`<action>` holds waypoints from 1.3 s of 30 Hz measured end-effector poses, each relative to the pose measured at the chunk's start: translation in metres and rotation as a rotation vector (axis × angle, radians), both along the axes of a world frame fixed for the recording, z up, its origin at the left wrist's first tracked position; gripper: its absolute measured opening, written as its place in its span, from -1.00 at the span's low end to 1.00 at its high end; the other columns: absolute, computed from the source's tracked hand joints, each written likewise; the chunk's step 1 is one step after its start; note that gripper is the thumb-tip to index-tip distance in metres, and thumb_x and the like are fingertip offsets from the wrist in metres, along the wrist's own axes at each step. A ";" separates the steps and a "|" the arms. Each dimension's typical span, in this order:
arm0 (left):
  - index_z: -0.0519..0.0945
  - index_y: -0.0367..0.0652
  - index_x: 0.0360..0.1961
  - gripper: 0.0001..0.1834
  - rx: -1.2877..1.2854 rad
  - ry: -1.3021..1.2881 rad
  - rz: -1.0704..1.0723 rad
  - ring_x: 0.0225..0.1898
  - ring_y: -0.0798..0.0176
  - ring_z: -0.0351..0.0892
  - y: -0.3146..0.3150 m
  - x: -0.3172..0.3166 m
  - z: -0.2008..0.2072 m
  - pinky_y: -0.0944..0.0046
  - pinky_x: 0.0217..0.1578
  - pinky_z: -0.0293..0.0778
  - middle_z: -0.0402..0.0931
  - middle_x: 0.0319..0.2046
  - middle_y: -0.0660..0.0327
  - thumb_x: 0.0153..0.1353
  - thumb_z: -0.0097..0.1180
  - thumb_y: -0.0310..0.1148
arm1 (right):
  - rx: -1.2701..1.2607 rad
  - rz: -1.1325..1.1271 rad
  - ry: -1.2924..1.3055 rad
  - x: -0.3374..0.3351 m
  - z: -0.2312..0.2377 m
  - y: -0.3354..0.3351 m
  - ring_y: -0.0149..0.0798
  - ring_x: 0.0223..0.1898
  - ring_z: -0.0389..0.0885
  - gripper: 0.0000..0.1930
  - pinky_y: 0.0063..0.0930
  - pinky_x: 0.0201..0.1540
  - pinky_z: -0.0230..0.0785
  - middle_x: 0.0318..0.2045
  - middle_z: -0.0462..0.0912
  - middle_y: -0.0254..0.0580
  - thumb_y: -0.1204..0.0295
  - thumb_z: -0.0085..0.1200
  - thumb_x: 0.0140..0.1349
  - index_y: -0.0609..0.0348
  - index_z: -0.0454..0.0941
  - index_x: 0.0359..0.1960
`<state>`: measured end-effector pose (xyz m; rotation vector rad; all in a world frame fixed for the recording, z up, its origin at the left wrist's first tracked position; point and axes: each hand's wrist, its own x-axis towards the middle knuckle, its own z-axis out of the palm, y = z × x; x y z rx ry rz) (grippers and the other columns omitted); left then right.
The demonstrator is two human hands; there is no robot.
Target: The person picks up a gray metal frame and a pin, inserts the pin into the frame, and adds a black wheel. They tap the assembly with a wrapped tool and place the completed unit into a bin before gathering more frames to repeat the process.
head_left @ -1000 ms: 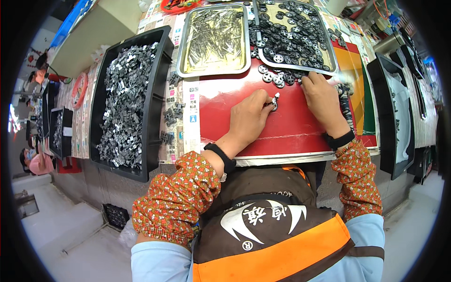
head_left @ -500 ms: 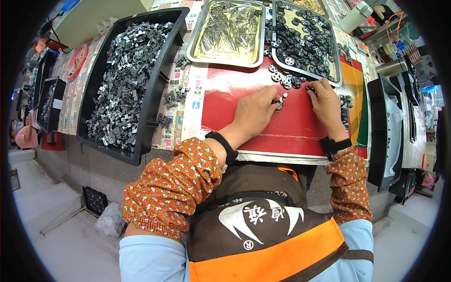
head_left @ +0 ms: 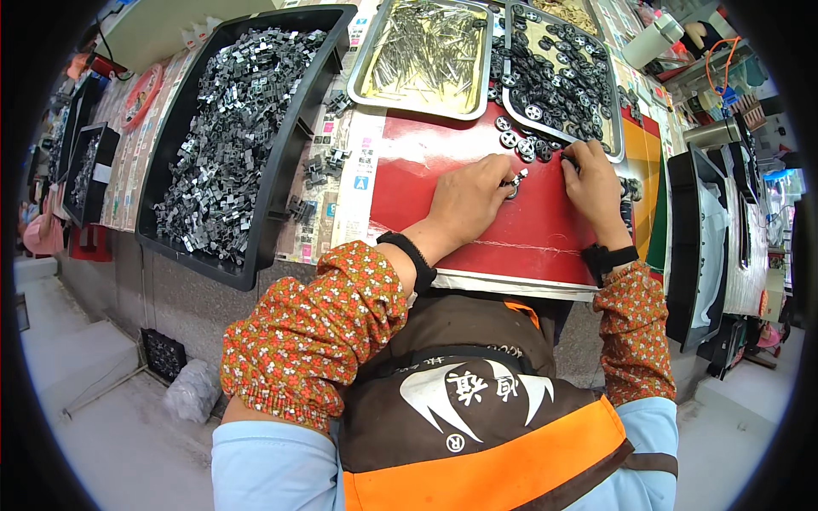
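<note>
My left hand [head_left: 467,198] is closed in a pinch over the red mat [head_left: 417,183], gripping a small black-and-silver bracket [head_left: 516,180]. A wheel seems to sit at its lower end, partly behind the fingertips. To the right, my right hand [head_left: 594,189] pinches a small black wheel [head_left: 568,159], mostly covered by the fingers. Just beyond both hands lie several loose black wheels with pale spokes [head_left: 526,148]. They rest beside a metal tray [head_left: 615,140] heaped with more such wheels.
Another metal tray [head_left: 360,86] holds thin metal pins. A large black bin [head_left: 294,145] of black-and-silver brackets stands at the left, with stray brackets [head_left: 324,166] beside it. Finished-looking dark parts [head_left: 630,189] lie right of my right hand. Black bins [head_left: 682,247] stand farther right.
The whole view has shifted slightly, so the trays and mat appear a little farther right. Both hands keep their pinches and nearly the same places over the mat.
</note>
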<state>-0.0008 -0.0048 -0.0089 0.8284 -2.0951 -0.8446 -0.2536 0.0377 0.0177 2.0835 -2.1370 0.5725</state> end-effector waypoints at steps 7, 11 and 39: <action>0.56 -0.12 -0.20 -0.82 -0.027 0.042 0.019 -0.22 0.00 0.74 0.002 0.000 -0.002 0.01 -0.27 0.57 0.71 -0.25 0.20 0.29 0.34 -0.36 | -0.156 0.037 0.075 0.024 0.013 -0.004 0.07 -0.23 0.66 -0.90 -0.12 -0.23 0.53 -0.23 0.58 -0.13 0.42 0.21 0.35 0.07 0.60 -0.15; 0.53 -0.12 -0.13 -0.80 0.008 0.026 -0.015 -0.17 -0.06 0.73 0.000 0.001 -0.001 -0.05 -0.22 0.58 0.70 -0.21 0.16 0.27 0.29 -0.42 | -0.100 0.002 -0.010 0.025 0.010 -0.002 0.07 -0.18 0.66 -0.85 -0.11 -0.19 0.53 -0.23 0.59 -0.12 0.45 0.23 0.32 0.08 0.61 -0.11; 0.56 -0.15 -0.19 -0.79 -0.004 0.051 0.022 -0.21 -0.08 0.73 -0.002 0.000 -0.007 -0.04 -0.26 0.57 0.71 -0.24 0.12 0.28 0.34 -0.34 | -0.174 0.300 -0.362 0.080 0.013 0.025 0.01 -0.27 0.66 -0.81 -0.23 -0.18 0.52 -0.26 0.61 -0.02 0.70 0.19 0.30 0.27 0.58 -0.09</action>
